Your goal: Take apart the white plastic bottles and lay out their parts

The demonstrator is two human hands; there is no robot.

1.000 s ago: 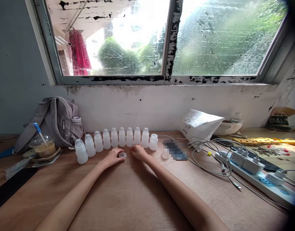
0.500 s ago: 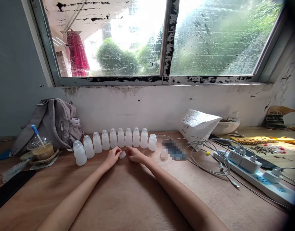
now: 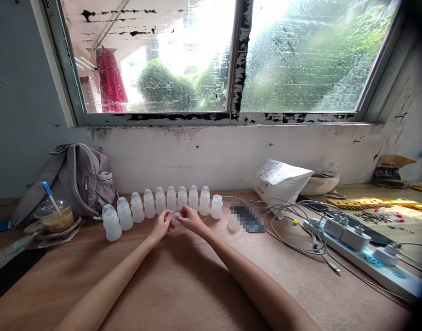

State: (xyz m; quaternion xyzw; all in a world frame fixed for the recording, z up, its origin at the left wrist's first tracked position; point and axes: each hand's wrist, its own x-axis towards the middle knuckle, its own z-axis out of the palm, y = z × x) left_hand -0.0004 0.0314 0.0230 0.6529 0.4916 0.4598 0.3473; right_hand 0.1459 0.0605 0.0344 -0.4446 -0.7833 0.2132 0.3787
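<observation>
My left hand point(image 3: 162, 226) and my right hand point(image 3: 192, 219) meet over the middle of the table, fingertips pinched on a small clear bottle ring point(image 3: 175, 218). It is round and see-through, its finer details too small to make out. Just behind my hands a curved row of several frosted white baby bottles point(image 3: 138, 209) stands upright, most with clear domed caps. At the row's right end, a bottle point(image 3: 216, 208) has no cap and its threaded neck shows. A small clear cap-like piece point(image 3: 233, 224) lies to its right, beside a blurred-out patch.
On the left are a grey backpack point(image 3: 76, 179), an iced drink cup point(image 3: 57, 218) and a black phone-like slab point(image 3: 14, 271). To the right lie tangled cables point(image 3: 300, 230), a white power strip point(image 3: 366, 257) and a silvery white bag point(image 3: 280, 181). A window rises behind the table.
The clear piece has been tilted, so its round opening now faces me. My right fingers have come closer to the left and now grip it too. The view has shifted slightly.
</observation>
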